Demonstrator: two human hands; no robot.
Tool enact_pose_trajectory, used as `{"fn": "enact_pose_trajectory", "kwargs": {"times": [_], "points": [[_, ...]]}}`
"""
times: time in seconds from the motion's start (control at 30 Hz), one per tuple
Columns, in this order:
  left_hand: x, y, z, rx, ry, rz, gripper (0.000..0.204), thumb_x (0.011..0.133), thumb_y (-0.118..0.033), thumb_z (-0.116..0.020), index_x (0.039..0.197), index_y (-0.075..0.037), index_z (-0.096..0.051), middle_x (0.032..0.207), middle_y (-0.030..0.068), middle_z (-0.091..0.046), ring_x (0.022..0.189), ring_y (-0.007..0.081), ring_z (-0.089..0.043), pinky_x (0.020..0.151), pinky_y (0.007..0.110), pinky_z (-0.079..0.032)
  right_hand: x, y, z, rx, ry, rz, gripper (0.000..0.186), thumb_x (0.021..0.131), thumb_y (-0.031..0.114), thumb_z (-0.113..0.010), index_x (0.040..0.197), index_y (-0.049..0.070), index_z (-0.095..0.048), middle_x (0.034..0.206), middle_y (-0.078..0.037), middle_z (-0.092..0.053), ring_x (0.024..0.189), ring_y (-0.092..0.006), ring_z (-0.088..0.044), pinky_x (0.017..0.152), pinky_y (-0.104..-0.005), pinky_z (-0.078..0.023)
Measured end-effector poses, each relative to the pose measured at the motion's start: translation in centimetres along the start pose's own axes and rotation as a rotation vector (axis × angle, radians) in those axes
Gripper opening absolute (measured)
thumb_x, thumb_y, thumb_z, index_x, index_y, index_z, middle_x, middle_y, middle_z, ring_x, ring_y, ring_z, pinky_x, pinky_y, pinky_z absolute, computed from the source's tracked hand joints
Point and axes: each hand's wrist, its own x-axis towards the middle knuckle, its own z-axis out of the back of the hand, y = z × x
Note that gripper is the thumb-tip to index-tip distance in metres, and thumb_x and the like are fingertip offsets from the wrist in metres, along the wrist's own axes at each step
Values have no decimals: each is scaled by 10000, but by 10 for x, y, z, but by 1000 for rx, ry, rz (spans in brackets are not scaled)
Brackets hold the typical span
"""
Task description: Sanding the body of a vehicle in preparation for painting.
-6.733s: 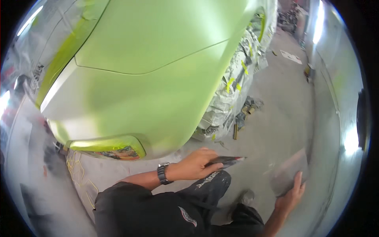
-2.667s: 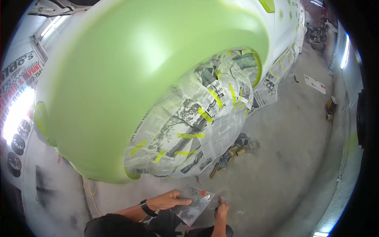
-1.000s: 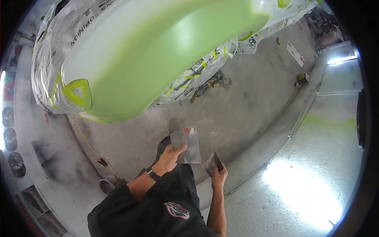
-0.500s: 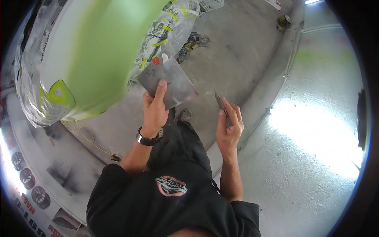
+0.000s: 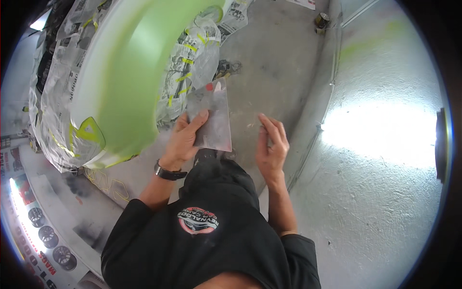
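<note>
At the far left edge hung a poster [image 5: 48, 253] with pictures of wheels, and a yellow cord [image 5: 115, 187] lay loose on the floor to its right. Beyond, on the far left, stood a vehicle body panel [image 5: 134, 53] in pale green and white, with crumpled newspaper [image 5: 175, 79] fixed along its right side by short strips of yellow tape [image 5: 186, 61].

Right of the panel's near end, in the middle of the scene and above the floor, the left hand [image 5: 182, 143] held a flat grey plate [image 5: 216, 115]. A red dab [image 5: 209, 87] and a pale smear [image 5: 218, 87] showed near its far edge. The plate looked thin, light and stiff, more likely to scratch or tip than to break; its smooth face could be slippery if the smears were wet. The bare left edge seemed the best place to take hold, well away from the marks.

That was where the grip lay: the thumb pressed flat on the upper face, the fingers passed beneath and out of sight, closed to the plate's thickness.

Just right of the plate, apart from it, the right hand [image 5: 273, 150] was raised with fingers together and thumb close by; whether anything thin was pinched there could not be told. A rough pale wall [image 5: 365, 197] closed the right side.
</note>
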Motion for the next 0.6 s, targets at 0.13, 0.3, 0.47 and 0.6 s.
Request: {"fn": "enact_pose_trajectory", "kwargs": {"times": [0.13, 0.3, 0.47, 0.6], "points": [[-3, -18, 1, 244, 174, -325, 213, 964, -178, -641, 1103, -18, -623, 973, 14, -673, 689, 61, -576, 631, 256, -511, 2, 19, 30, 21, -9, 6, 456, 760, -116, -591, 1181, 39, -667, 1065, -143, -646, 909, -296, -656, 779, -353, -531], [-22, -29, -25, 761, 176, -617, 240, 961, -213, -655, 1017, 21, -655, 816, -39, -624, 713, 29, -464, 604, 221, -405, 14, 50, 44, -284, 10, 288, 563, 698, -71, -615, 1237, 89, -649, 1147, -109, -618, 1044, -305, -616, 930, -445, -485], [-29, -27, -33, 750, 252, -679, 229, 964, -190, -647, 1043, 25, -649, 830, -35, -632, 706, 36, -476, 616, 220, -415, 26, 75, 55, -418, -20, 309, 597, 695, -55, -611, 1265, 121, -639, 1189, -83, -610, 1108, -286, -594, 1049, -546, -373], [-35, -31, -36, 733, 273, -620, 225, 961, -183, -650, 1052, 23, -646, 835, -32, -634, 726, 41, -493, 640, 222, -431, 33, 84, 55, -428, -36, 344, 542, 739, -31, -627, 1248, 151, -663, 1206, -61, -621, 1117, -259, -602, 1113, -576, -271]]}}
